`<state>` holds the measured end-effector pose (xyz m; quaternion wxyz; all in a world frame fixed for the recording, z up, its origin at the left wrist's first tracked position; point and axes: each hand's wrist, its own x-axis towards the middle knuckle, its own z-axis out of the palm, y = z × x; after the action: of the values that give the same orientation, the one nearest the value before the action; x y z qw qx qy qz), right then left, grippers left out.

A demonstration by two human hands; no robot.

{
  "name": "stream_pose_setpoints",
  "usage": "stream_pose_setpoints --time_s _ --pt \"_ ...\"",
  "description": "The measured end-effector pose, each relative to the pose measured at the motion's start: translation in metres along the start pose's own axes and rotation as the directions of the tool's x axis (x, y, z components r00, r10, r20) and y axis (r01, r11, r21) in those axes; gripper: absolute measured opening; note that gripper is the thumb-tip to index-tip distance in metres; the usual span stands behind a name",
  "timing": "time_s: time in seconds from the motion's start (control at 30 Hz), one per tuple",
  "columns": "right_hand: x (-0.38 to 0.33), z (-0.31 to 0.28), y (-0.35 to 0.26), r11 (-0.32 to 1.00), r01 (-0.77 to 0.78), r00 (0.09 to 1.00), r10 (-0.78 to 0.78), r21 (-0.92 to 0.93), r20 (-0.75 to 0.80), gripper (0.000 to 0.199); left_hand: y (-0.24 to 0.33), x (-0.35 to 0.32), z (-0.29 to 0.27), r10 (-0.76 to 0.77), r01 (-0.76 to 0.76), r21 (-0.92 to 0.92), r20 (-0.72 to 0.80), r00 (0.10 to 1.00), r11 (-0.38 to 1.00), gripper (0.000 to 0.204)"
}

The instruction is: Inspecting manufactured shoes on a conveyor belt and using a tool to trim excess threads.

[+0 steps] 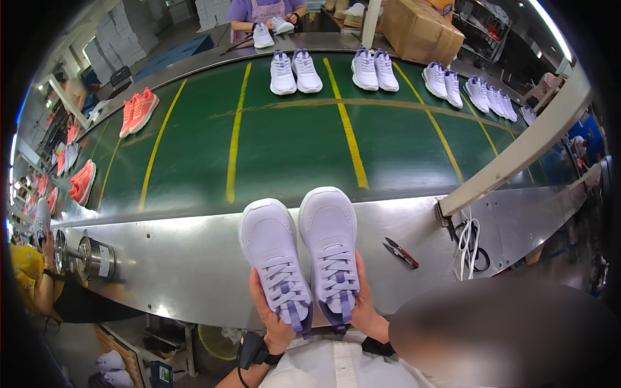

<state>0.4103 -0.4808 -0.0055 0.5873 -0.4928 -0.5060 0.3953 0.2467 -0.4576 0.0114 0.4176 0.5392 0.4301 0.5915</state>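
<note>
Two pale lavender sneakers are held side by side over the metal ledge, toes pointing away from me. My left hand (pixel 275 323) grips the heel end of the left sneaker (pixel 268 236), its fingers wrapped along the outer side. On the other side, my right hand (pixel 367 310) is closed round the heel end of the right sneaker (pixel 328 226). Both shoes have white soles, lavender laces and darker purple pull loops near my wrists. The undersides and most of my fingers are hidden. Thread snips (pixel 401 253) with red and black handles lie on the ledge to the right.
Beyond the steel ledge (pixel 187 258) runs a green conveyor belt (pixel 284 149) with yellow stripes. More pale sneakers (pixel 294 72) and coral sneakers (pixel 138 112) stand on it. A slanted post (pixel 517 149), white cables (pixel 467 246) and a metal canister (pixel 97 258) flank the ledge. A co-worker (pixel 264 13) handles shoes opposite.
</note>
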Motion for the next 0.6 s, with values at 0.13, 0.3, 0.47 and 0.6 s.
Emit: stream_pose_setpoints --time_s 0.13,0.3,0.47,0.6 --pt "0.007 0.006 -0.007 0.997 -0.019 0.999 0.017 0.078 0.034 0.08 0.002 0.004 0.001 -0.033 0.034 0.029 -0.029 0.999 0.999 0.077" --pt "0.011 0.004 -0.012 0.999 -0.004 1.0 0.005 0.033 -0.02 0.079 -0.002 0.008 0.002 0.025 -0.023 0.09 -0.029 0.999 0.996 0.076" --pt "0.013 0.004 -0.019 0.999 -0.008 1.0 0.008 -0.039 0.016 0.082 -0.004 0.006 -0.002 0.022 -0.023 0.028 0.01 1.0 0.999 0.065" --pt "0.014 -0.014 -0.035 0.991 -0.071 0.997 0.07 -0.117 -0.013 0.079 0.018 0.02 -0.006 0.049 -0.056 0.378 0.03 0.998 0.924 0.068"
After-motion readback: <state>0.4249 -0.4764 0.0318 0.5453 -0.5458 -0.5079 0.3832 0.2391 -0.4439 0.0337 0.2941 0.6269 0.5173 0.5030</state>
